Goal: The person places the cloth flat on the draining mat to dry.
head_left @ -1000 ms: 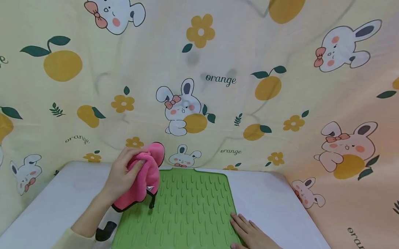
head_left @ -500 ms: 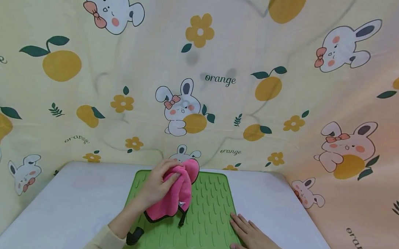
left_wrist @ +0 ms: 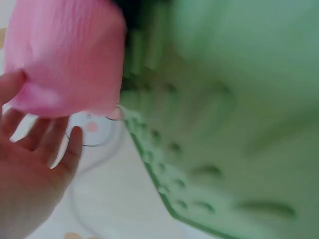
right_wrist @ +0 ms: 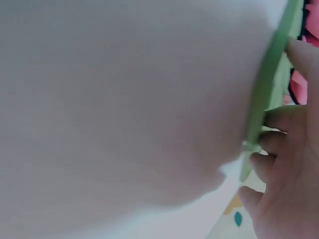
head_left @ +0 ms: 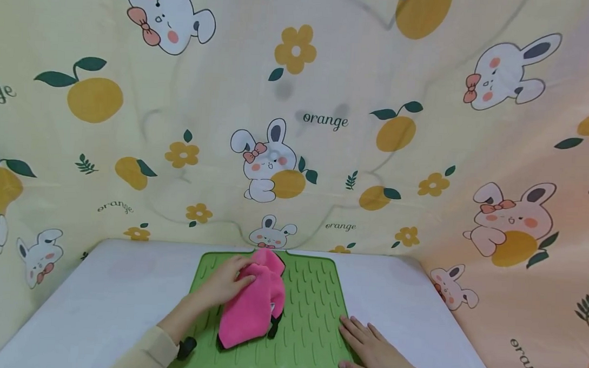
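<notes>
A pink cloth with dark edging and a short black strap lies loosely folded on the green ridged mat. My left hand is at its upper left side, the thumb on top. In the left wrist view, the pink cloth sits between the thumb and the fingers of my left hand; fingertips are partly hidden behind it. My right hand rests with straight fingers on the mat's right edge; the right wrist view shows fingertips of my right hand at the green rim.
The mat lies on a white table. Behind and to the sides hangs a curtain printed with rabbits, oranges and flowers. A small black object shows beside the left wrist, over the mat's front left.
My left hand has carried the pink cloth rightward from the mat's left side and lowered it onto the middle. The bunched cloth has spread out somewhat. My right hand has stayed still.
</notes>
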Available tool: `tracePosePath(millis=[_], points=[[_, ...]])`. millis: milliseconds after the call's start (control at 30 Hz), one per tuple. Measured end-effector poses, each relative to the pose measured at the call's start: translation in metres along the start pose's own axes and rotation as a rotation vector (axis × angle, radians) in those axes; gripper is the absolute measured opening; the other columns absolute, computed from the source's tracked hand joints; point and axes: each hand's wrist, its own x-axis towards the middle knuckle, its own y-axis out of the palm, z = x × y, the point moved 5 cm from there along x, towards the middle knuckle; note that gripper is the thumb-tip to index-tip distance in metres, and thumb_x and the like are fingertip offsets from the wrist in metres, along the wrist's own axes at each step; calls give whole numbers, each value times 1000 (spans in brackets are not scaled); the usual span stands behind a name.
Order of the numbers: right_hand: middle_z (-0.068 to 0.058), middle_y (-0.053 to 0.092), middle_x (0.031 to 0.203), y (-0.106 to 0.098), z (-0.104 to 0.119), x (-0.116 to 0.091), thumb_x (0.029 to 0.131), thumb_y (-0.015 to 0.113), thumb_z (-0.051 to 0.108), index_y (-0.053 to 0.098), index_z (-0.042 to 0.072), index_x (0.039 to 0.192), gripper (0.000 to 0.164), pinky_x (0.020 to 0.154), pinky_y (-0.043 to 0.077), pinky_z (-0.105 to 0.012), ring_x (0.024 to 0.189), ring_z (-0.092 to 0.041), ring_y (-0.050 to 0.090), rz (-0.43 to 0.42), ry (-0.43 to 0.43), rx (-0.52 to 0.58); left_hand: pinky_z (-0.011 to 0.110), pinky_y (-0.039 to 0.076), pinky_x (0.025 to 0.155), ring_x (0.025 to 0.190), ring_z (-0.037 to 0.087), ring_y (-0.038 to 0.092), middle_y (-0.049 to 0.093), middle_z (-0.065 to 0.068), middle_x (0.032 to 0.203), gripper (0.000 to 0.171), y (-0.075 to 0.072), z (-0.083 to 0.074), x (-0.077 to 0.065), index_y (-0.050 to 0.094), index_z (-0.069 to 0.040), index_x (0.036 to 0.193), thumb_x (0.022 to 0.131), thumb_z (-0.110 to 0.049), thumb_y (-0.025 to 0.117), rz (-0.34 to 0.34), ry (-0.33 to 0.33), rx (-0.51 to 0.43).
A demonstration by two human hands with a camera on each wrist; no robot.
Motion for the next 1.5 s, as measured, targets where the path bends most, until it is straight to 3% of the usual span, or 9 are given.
tracePosePath(millis=[133, 233, 433, 600, 767, 967, 1167, 1367, 1500], points=[[-9, 37, 149, -7, 7, 6, 91, 44, 61, 42, 8, 142, 74, 101, 30, -62, 136, -34, 34, 6, 5, -6, 36, 49, 78, 93, 18, 56, 57, 4, 106, 40, 5, 14, -6, 57, -6, 128, 91, -21, 64, 94, -26, 83], [-7, 41, 146, -14, 15, 13, 91, 50, 57, 45, 11, 141, 68, 101, 31, -61, 134, -31, 38, -27, 2, 18, 36, 49, 78, 93, 19, 56, 57, 4, 109, 40, 6, 19, -9, 57, -6, 128, 91, -20, 64, 98, -20, 86], [-2, 43, 145, -26, 38, 36, 91, 60, 44, 47, 16, 139, 58, 100, 39, -51, 129, -25, 44, -207, 15, 95, 39, 49, 87, 104, 18, 56, 56, 2, 120, 47, -2, 14, -12, 54, -8, 133, 90, -22, 66, 33, 7, 112], [2, 45, 143, -26, 55, 65, 91, 61, 40, 48, 24, 138, 51, 102, 39, -47, 130, -21, 44, -291, 72, 221, 43, 46, 95, 116, 21, 54, 54, 3, 128, 49, -13, 1, -20, 53, -13, 133, 88, -25, 68, -64, 27, 159], [2, 55, 130, -19, 67, 91, 89, 66, 33, 57, 18, 129, 43, 93, 47, -43, 115, -18, 55, -332, 79, 300, 36, 50, 84, 100, 18, 58, 58, 1, 116, 39, -16, -16, -33, 62, -14, 120, 84, -23, 73, -115, 63, 187], [5, 62, 107, -13, 77, 112, 87, 69, 28, 65, 18, 117, 32, 81, 50, -33, 96, -14, 59, -280, 84, 383, 23, 49, 72, 82, 7, 56, 57, -11, 92, 16, -2, -25, -55, 65, -21, 98, 83, -24, 73, 61, 56, 137], [6, 59, 101, -9, 80, 122, 85, 71, 29, 67, 21, 115, 32, 81, 49, -35, 94, -12, 57, -219, 89, 318, 26, 48, 73, 79, 3, 52, 58, -16, 86, 18, 12, -24, -62, 64, -25, 92, 80, -31, 76, 253, 44, 92], [9, 56, 103, -6, 83, 122, 81, 74, 25, 67, 22, 114, 34, 84, 48, -34, 96, -10, 53, -205, 34, 227, 22, 45, 67, 75, 3, 50, 55, -16, 82, 32, 21, -22, -69, 63, -24, 91, 68, -31, 85, 318, 38, 89], [9, 56, 103, -5, 85, 122, 82, 74, 22, 69, 22, 109, 28, 83, 48, -32, 96, -9, 52, -195, 16, 228, 22, 45, 67, 75, 3, 50, 54, -16, 82, 32, 24, -21, -70, 64, -23, 91, 67, -27, 85, 332, 42, 89]])
